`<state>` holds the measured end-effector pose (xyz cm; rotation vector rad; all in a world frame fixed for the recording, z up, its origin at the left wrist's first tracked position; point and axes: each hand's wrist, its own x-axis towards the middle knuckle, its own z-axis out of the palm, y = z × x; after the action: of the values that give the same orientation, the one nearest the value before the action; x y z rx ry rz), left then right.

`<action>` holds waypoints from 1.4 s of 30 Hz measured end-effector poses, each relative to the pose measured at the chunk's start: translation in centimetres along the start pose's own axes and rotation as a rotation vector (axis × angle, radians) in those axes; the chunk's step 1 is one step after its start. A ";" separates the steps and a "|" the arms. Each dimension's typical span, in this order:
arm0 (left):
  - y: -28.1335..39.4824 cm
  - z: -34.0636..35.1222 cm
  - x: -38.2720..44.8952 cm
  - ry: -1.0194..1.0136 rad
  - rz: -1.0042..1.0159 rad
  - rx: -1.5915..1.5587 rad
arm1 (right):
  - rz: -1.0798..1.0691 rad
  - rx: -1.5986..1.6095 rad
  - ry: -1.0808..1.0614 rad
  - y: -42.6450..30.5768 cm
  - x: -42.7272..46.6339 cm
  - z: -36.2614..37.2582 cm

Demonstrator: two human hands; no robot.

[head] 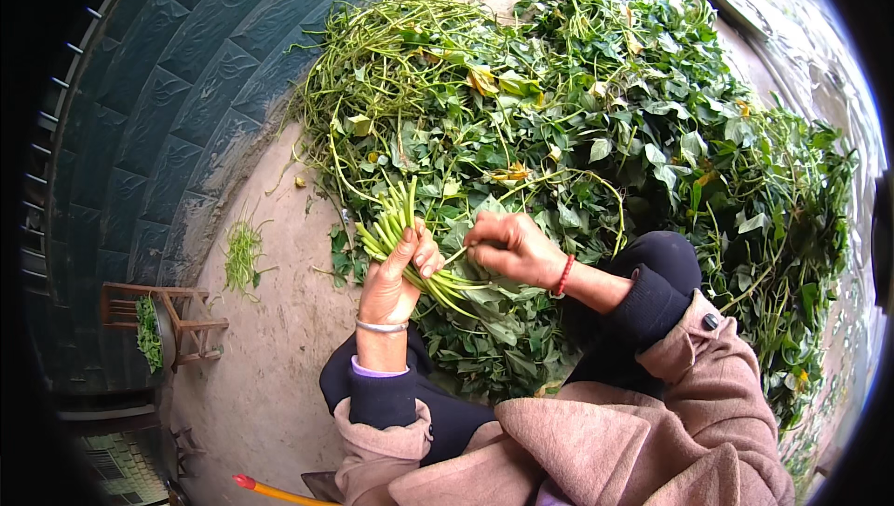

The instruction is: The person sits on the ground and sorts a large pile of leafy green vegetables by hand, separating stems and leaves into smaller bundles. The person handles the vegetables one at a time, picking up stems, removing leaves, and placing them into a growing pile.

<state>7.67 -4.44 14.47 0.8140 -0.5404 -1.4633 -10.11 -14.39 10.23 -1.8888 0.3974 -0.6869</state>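
My left hand (398,275) grips a bundle of cut green leaf stalks (391,216), their ends poking out above the thumb and below the fingers. To its right, my right hand (513,247) is curled, with a thin green stalk (455,255) pinched at the fingertips. That stalk slants towards the bundle; its far end is hidden behind my left fingers. Broad green leaves (506,310) hang just below my right hand. Beyond both hands spreads a large heap of leafy vines (559,108), probably sweet potato, with a few yellowed leaves among them.
A pile of bare vine stems (377,52) lies at the heap's upper left. Small green trimmings (244,251) rest on the concrete floor (258,366). At left stand a wooden stool (192,324) and a dark tiled wall (160,115). A yellow-orange rod (279,493) with a red tip is at the bottom.
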 end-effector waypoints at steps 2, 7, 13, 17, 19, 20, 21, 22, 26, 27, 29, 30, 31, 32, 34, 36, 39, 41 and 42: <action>-0.1 0.1 0.1 -0.045 -0.016 -0.018 | 0.115 0.178 0.096 0.6 0.0 0.4; 1.5 0.3 -0.4 -0.087 0.078 -0.024 | 0.332 0.600 0.270 1.4 1.2 -4.1; 1.9 -0.1 -0.7 -0.152 0.085 0.006 | 0.050 0.160 -0.070 -3.0 -0.6 -3.4; 1.5 -0.3 -0.6 -0.151 0.078 0.033 | -0.203 -0.302 -0.214 -1.7 -1.5 -1.1; 1.4 -0.2 -0.5 -0.143 0.092 0.027 | -0.218 -0.352 -0.214 -1.2 -1.6 -0.9; 1.4 -0.2 -0.4 -0.137 0.096 0.024 | -0.223 -0.353 -0.196 -1.1 -1.6 -0.9; 1.4 -0.3 -0.5 -0.127 0.103 0.020 | -0.230 -0.351 -0.182 -1.1 -1.5 -0.9; 1.5 -0.2 -0.4 -0.129 0.111 -0.007 | -0.217 -0.330 -0.155 -1.2 -1.4 -1.1; 1.2 -0.6 0.0 -0.094 0.125 -0.041 | -0.134 -0.233 -0.053 -0.9 -1.3 -1.4; 1.1 -0.6 0.0 -0.087 0.123 -0.046 | -0.099 -0.191 -0.018 -0.9 -1.3 -1.4; 0.9 -0.4 0.0 -0.072 0.119 -0.055 | 0.131 0.235 0.064 0.8 -1.0 -1.2; 0.6 -0.1 0.0 -0.027 0.112 -0.047 | 0.229 0.415 0.132 0.8 -0.9 -1.5; 0.5 -0.2 0.1 -0.073 0.083 -0.094 | 0.327 0.594 0.201 0.8 -0.7 -1.9; 0.5 -0.3 0.2 -0.071 0.087 -0.116 | 0.425 0.773 0.270 0.9 -0.6 -2.5; 0.7 -0.6 0.1 -0.051 0.102 -0.153 | 0.399 0.901 0.339 1.1 0.0 -3.5; 0.8 -1.0 0.0 -0.038 0.119 -0.196 | 0.285 0.851 0.267 -0.2 0.2 -3.8; 0.2 -1.2 0.2 -0.001 0.114 -0.135 | 0.175 0.674 0.048 -1.2 0.1 -3.3; -0.2 -0.9 0.3 -0.016 0.082 -0.098 | 0.117 0.402 -0.087 -1.9 -0.2 -2.5; -0.3 -0.6 0.4 -0.017 0.070 -0.069 | 0.068 0.286 -0.114 -1.7 -0.4 -2.0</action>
<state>7.97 -4.68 13.77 0.7225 -0.5235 -1.4183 -11.75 -14.89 12.30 -1.6273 0.2729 -0.5561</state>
